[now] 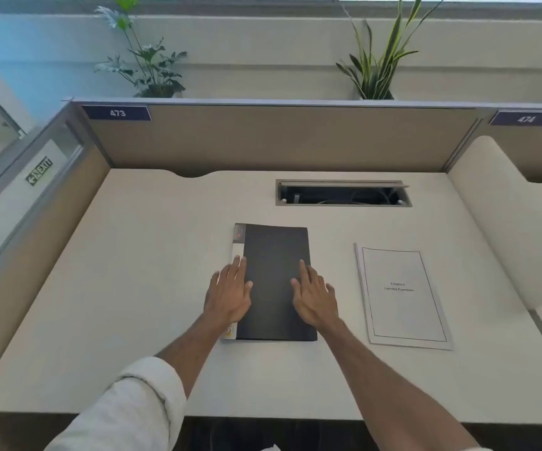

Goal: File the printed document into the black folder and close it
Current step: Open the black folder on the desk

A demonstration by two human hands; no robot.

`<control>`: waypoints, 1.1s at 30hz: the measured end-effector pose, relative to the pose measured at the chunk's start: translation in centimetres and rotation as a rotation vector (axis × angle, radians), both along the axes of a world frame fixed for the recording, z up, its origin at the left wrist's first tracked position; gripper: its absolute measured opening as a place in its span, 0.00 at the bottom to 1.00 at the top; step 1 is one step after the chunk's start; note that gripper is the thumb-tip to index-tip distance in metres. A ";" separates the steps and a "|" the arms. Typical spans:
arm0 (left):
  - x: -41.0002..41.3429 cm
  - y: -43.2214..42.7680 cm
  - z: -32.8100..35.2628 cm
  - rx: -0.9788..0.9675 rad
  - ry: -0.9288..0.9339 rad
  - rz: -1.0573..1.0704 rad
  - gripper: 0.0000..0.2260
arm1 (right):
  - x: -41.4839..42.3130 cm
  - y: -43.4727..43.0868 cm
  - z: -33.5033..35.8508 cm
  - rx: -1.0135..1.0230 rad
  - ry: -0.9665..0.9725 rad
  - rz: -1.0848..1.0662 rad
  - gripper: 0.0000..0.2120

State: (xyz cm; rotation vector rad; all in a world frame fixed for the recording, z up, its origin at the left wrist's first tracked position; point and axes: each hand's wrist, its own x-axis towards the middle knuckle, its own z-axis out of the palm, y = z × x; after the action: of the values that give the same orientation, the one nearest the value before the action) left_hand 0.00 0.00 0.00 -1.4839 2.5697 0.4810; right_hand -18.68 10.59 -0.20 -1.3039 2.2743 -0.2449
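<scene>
Head view gives me the whole desk (132,288), pale and bare apart from two things, so let me work down from there. Black folder (276,281) lies shut in the middle, spine to the left; the printed document (403,294) sits well apart on its right, untouched. My left hand (228,296) rests flat on the spine edge, fingers spread, gripping nothing; my right hand (315,296) lies flat on the cover, fingers loosely apart, also holding nothing. Risk, as I judge it: lifting the cover with the spine unpinned could slide the whole folder across this smooth top, and the loose pages could skew or crease going in.
</scene>
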 end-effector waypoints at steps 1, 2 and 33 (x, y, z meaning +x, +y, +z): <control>0.3 0.0 -0.3 0.034 -0.014 0.001 0.30 | 0.0 0.3 -0.1 0.004 -0.008 -0.028 0.30; 0.5 -0.1 -0.3 0.084 -0.014 0.012 0.30 | -0.1 0.4 -0.3 0.003 -0.017 -0.050 0.30; 0.8 -0.1 -2.2 0.251 0.075 0.232 0.23 | -2.6 -0.2 -3.5 -0.126 -0.687 -0.878 0.08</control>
State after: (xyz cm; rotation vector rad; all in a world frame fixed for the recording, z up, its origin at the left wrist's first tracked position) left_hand 0.76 -0.13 -2.18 -1.7035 2.2928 0.8689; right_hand -21.23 10.35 -3.65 -0.1092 2.0561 -0.9709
